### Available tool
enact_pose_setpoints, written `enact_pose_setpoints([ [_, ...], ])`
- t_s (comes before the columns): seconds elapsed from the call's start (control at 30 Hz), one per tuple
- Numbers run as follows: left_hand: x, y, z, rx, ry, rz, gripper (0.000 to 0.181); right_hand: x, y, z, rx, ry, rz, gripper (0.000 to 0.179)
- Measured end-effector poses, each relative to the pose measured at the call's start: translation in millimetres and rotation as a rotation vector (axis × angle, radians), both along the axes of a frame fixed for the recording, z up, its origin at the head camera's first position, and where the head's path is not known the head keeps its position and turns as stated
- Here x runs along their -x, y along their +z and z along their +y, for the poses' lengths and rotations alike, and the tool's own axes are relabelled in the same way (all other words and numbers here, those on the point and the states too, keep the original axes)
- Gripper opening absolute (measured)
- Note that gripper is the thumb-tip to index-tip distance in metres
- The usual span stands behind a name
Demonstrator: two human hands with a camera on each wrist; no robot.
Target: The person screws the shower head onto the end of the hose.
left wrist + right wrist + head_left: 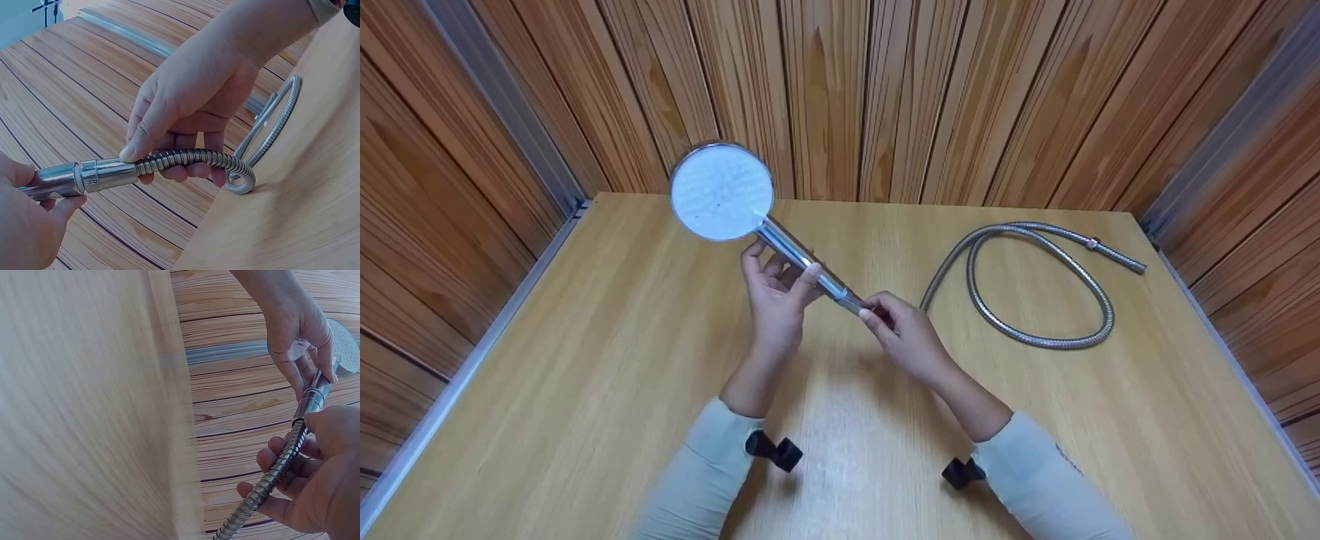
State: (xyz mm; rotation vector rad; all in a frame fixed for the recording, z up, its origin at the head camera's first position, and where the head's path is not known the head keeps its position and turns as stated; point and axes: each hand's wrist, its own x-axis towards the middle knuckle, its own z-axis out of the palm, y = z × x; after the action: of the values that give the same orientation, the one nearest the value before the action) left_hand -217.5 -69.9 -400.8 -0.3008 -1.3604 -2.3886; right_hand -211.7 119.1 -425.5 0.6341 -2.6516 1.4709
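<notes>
A chrome handheld shower head [721,192] with a round white face is held up above the table, tilted toward the upper left. My left hand [775,311] grips its handle [787,246], thumb on the near side. At the handle's lower end sits the metal hose nut [109,173], lined up with the handle; a thin gap ring shows between them in the left wrist view. My right hand [911,341] pinches the nut's back end, where the ribbed metal shower hose [261,489] begins. Its other fingers lie under the hose, which droops behind the right hand.
The rest of the hose [1057,343] loops on the wooden table [585,375] at the right, its free end [1132,264] near the right edge. Wood-plank walls [825,97] stand behind and at both sides. Metal rails [457,382] run along the side edges.
</notes>
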Motion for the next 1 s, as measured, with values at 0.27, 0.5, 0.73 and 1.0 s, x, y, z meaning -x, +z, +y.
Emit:
enact_pose_setpoints([
  [0.27, -0.4, -1.4, 2.0, 0.015, 0.013, 0.002, 0.066, 0.2, 1.6, 0.3, -0.01, 0.015, 0.035, 0.018],
  [0.5, -0.5, -0.3, 1.8, 0.004, 0.023, -0.004, 0.066, 0.5, 4.0, -2.5, 0.005, 0.004, 0.029, 0.028],
  [0.73, -1.1, -0.4, 1.7, 0.014, 0.022, -0.004, 0.065, 0.5, 3.4, -4.8, 0.032, -0.042, 0.062, 0.033],
  [1.0, -1.6, 1.7, 1.9, 0.005, 0.013, 0.002, 0.065, 0.2, 2.3, -3.4, -0.004, -0.026, 0.088, 0.022],
])
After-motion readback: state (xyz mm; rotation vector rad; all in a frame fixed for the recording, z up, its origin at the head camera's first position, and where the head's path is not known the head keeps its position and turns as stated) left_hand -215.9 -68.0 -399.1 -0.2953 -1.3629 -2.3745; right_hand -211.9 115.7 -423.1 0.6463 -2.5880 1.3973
